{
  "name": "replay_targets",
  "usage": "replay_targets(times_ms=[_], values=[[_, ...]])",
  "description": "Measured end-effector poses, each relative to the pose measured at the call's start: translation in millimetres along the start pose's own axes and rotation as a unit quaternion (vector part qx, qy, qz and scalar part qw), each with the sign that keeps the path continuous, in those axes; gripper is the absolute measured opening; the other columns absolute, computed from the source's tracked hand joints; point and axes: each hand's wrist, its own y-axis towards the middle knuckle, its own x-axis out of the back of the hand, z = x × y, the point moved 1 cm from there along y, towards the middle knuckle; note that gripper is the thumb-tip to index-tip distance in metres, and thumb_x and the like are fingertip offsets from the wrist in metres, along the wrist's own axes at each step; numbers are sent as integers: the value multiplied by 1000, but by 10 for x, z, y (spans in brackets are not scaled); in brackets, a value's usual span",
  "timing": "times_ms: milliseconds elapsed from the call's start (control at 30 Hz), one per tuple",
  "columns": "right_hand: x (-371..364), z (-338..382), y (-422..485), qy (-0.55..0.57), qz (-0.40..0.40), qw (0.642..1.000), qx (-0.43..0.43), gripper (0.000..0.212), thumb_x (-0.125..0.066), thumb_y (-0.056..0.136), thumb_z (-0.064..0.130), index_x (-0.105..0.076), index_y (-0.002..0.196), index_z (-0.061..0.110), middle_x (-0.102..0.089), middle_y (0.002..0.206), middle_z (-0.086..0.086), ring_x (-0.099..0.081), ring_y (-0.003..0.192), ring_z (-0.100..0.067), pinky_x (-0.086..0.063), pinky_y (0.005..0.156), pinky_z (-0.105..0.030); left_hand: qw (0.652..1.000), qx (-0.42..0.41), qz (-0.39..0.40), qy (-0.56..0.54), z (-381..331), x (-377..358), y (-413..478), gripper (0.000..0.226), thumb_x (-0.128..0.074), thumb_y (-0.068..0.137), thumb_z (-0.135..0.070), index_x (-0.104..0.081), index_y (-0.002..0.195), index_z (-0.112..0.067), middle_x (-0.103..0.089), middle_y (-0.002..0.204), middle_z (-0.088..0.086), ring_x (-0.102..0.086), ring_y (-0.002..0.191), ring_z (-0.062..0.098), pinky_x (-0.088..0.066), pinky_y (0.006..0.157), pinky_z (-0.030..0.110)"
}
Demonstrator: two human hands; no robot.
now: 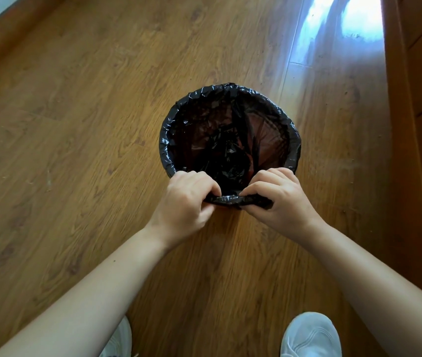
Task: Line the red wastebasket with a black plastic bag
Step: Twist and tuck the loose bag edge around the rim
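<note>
red wastebasket (269,132) on wood floor (76,124) | left hand (186,199) + right hand (279,197) both pinching black plastic bag (230,199) at near rim | tip: roll hem down evenly, don't yank thin film

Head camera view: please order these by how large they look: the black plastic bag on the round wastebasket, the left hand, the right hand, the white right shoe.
1. black plastic bag
2-3. left hand and right hand: look alike, not ranked.
Unranked: white right shoe, cut by the frame edge and nearer the camera.
</note>
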Motion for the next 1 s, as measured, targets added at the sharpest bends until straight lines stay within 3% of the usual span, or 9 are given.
replay_targets(times_ms=[333, 500, 633, 733, 800, 900, 1000], values=[[-101, -32, 18, -19, -52, 998, -31, 13, -77, 63, 5, -66, 67, 10, -63, 68, -4, -56, 66, -21, -32, 80, -27, 1000, -1, 1, 1, 21, -10, -3, 25, -64, 62, 10, -63, 81, -7, -65, 75, 6, -59, 70, 24, -37, 71, 32], [-151, 7, 38, -25, -78, 996, -34, 12, -76, 62, 6, -67, 66, 11, -63, 66, -4, -58, 63, -23, -30, 75, -28, 999, -1, -10, 36, -83, -35, -7, 30, -71, 65, -8, -62, 94, -6, -65, 88, 9, -58, 84, 28, -35, 82, 34], [-171, 61, 43, -39, -78, 996, -36, 9, -74, 65, 9, -66, 69, 10, -63, 67, -4, -58, 65, -24, -30, 75, -29, 1000, -17, 1, 24, -132, -59, 34, 17, -64, 73, -13, -63, 87, -4, -64, 81, 10, -57, 74, 28, -38, 72, 35], [-168, 120, 10, -47, -71, 996, -30, 7, -68, 72, 16, -67, 76, 10, -63, 72, -4, -58, 70, -24, -31, 80, -30, 999, -22, -2, 34, -107, -67, 4, 14, -58, 78, -14, -63, 86, -3, -65, 80, 11, -58, 72, 29, -42, 68, 39], [-150, 161, -27, -45, -69, 996, -32, 14, -69, 75, 21, -67, 84, 12, -64, 78, -3, -60, 78, -23, -30, 91, -33, 999, -19, -11, 40, -90, -62, -14, 13, -57, 76, -9, -63, 85, -3, -65, 80, 11, -59, 73, 30, -43, 68, 43], [-73, 199, -72, -36, -60, 997, -21, 29, -74, 71, 22, -65, 97, 12, -65, 89, -3, -59, 92, -22, -17, 108, -47, 999, 1, -17, 30, -53, -39, -11, 18, -59, 66, 1, -64, 83, -2, -65, 79, 12, -59, 73, 31, -43, 68, 44], [43, 165, -22, -30, -39, 999, 7, 32, -76, 70, 22, -65, 99, 12, -64, 92, -4, -57, 96, -20, -11, 108, -52, 1000, -1, -6, 23, -29, -15, -18, 19, -58, 64, 3, -63, 82, -3, -64, 79, 11, -58, 73, 30, -40, 70, 41]])
